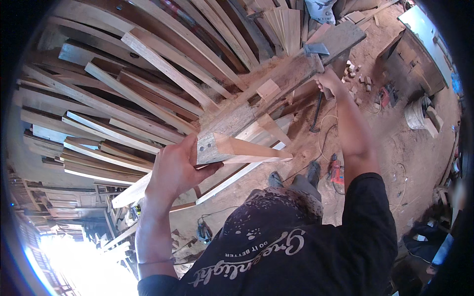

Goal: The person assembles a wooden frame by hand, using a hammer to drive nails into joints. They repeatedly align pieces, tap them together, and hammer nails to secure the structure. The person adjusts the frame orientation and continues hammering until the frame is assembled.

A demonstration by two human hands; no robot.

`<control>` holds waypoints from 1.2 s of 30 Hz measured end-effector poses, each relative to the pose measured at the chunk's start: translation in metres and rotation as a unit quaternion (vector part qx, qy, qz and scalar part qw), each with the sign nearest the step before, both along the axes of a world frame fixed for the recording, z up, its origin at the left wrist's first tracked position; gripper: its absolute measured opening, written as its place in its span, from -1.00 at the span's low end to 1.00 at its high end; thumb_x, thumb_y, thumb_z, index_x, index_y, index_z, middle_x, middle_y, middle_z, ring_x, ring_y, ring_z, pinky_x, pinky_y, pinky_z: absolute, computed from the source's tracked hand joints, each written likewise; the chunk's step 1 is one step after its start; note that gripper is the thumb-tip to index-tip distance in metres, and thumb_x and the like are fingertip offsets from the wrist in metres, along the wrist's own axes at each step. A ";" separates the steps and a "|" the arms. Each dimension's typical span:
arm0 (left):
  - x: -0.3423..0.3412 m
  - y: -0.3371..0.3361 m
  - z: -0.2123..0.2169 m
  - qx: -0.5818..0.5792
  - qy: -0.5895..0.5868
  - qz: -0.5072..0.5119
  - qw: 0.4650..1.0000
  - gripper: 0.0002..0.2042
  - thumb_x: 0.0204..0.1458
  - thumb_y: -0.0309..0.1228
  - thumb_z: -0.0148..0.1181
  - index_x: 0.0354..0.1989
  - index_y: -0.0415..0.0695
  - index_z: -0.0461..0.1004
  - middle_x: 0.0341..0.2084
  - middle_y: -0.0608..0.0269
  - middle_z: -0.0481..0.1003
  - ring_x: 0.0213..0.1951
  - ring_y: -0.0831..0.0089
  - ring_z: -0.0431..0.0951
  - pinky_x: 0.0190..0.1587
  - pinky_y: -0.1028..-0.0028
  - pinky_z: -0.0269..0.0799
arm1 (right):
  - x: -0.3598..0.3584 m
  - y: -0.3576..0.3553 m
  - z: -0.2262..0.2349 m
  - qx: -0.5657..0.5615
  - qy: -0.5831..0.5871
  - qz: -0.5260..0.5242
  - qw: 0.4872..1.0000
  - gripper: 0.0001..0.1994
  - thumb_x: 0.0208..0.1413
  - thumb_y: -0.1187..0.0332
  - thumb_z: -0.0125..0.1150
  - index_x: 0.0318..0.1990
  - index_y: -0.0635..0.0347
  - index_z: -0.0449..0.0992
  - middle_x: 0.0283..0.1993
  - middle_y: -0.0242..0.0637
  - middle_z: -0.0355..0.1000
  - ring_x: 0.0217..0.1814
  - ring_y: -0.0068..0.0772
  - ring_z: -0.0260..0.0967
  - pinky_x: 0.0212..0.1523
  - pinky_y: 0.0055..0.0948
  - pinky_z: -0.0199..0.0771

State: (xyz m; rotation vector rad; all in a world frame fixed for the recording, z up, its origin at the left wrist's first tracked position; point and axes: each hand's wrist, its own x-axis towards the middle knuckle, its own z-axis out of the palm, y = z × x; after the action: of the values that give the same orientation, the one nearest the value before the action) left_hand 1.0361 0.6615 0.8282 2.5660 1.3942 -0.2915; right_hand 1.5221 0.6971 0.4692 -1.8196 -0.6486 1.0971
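Observation:
My left hand [175,165] is closed round the near end of a pale wooden piece [247,149], which has two dark holes in its end block. That piece tapers away to the right, over the workbench's near side. Farther off, on the right, my right hand [330,83] grips a hatchet [317,48] by its handle. Its flat grey metal head is up, over the far part of the thick plank bench [291,74]. A small wood block [268,90] lies on that bench between my hands.
Many long boards [168,66] lean in rows at the left and back. Wood offcuts [365,81] litter the dusty floor. Two red power tools [336,171] with cords, a bucket [418,114] and a wooden table [419,54] stand at the right. A dark bar [316,114] is beside the bench.

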 end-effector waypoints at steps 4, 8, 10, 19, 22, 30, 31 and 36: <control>0.005 0.004 0.002 -0.015 0.047 0.030 0.998 -0.33 -0.14 0.04 0.60 0.02 -0.19 0.53 -0.46 -0.05 0.63 -0.31 0.00 0.70 -0.17 0.19 0.59 | -0.093 -0.034 0.054 0.117 0.125 -0.078 0.982 -0.54 0.32 0.03 0.34 0.00 0.27 0.39 -0.52 -0.38 0.38 -0.63 -0.47 0.32 -0.60 -0.40 0.41; 0.012 0.021 -0.001 -0.010 0.000 -0.006 1.000 -0.38 -0.09 0.09 0.56 -0.21 -0.20 0.41 -0.47 -0.12 0.61 -0.29 -0.17 0.67 -0.20 0.03 0.56 | -0.200 -0.117 0.084 0.219 0.198 -0.073 0.953 -0.51 0.39 0.03 0.23 0.15 0.29 0.31 -0.44 -0.40 0.39 -0.58 -0.57 0.33 -0.60 -0.49 0.37; 0.013 0.029 -0.004 -0.005 0.005 -0.014 1.000 -0.37 -0.09 0.10 0.56 -0.19 -0.20 0.42 -0.46 -0.13 0.61 -0.28 -0.19 0.67 -0.18 0.02 0.56 | -0.238 -0.147 0.125 0.101 0.230 -0.012 0.968 -0.72 0.50 0.10 0.05 0.05 0.11 0.30 -0.45 -0.37 0.35 -0.57 -0.58 0.33 -0.57 -0.49 0.40; 0.051 0.030 -0.002 0.005 0.004 -0.031 0.999 -0.36 -0.08 0.11 0.55 -0.12 -0.21 0.47 -0.41 -0.17 0.64 -0.25 -0.21 0.67 -0.12 -0.01 0.57 | -0.250 -0.162 0.188 0.185 0.069 0.187 0.962 -0.54 0.50 0.08 0.01 0.23 0.36 0.32 -0.30 0.10 0.53 -0.27 0.09 0.56 -0.16 -0.01 0.49; 0.050 0.029 -0.004 0.007 -0.025 -0.051 0.998 -0.35 -0.08 0.11 0.55 -0.11 -0.22 0.47 -0.41 -0.17 0.64 -0.25 -0.21 0.67 -0.15 -0.01 0.57 | -0.243 -0.167 0.186 0.189 0.165 0.124 0.960 -0.60 0.51 0.06 0.00 0.12 0.29 0.34 -0.38 -0.08 0.46 -0.39 -0.14 0.48 -0.30 -0.15 0.42; 0.065 0.011 0.005 0.002 0.025 -0.031 0.999 -0.34 -0.09 0.13 0.54 -0.05 -0.19 0.49 -0.40 -0.13 0.64 -0.26 -0.18 0.67 -0.17 0.00 0.57 | -0.251 -0.173 0.194 0.175 -0.005 0.159 0.972 -0.66 0.51 0.08 0.02 -0.03 0.24 0.34 -0.52 -0.29 0.37 -0.59 -0.39 0.43 -0.58 -0.32 0.31; 0.052 0.010 0.000 0.033 0.009 -0.060 0.998 -0.31 -0.09 0.15 0.53 -0.01 -0.18 0.49 -0.39 -0.13 0.64 -0.24 -0.17 0.68 -0.15 0.00 0.58 | -0.250 -0.174 0.195 0.172 -0.003 0.166 0.971 -0.62 0.50 0.07 0.01 -0.04 0.29 0.35 -0.47 -0.09 0.41 -0.47 -0.12 0.47 -0.46 -0.19 0.37; 0.049 0.005 0.005 -0.012 0.061 0.016 0.998 -0.29 -0.08 0.09 0.56 0.04 -0.25 0.48 -0.27 -0.16 0.65 -0.18 -0.12 0.70 -0.05 0.11 0.61 | -0.242 -0.171 0.208 0.170 0.062 0.159 0.971 -0.55 0.48 0.01 0.03 -0.04 0.35 0.36 -0.42 0.13 0.46 -0.35 0.16 0.52 -0.30 -0.01 0.46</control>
State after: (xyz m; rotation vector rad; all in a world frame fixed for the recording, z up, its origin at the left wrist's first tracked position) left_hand 1.0851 0.6664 0.8329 2.5413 1.4627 -0.4632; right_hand 1.2806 0.5259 0.6775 -1.3718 -1.0102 1.2119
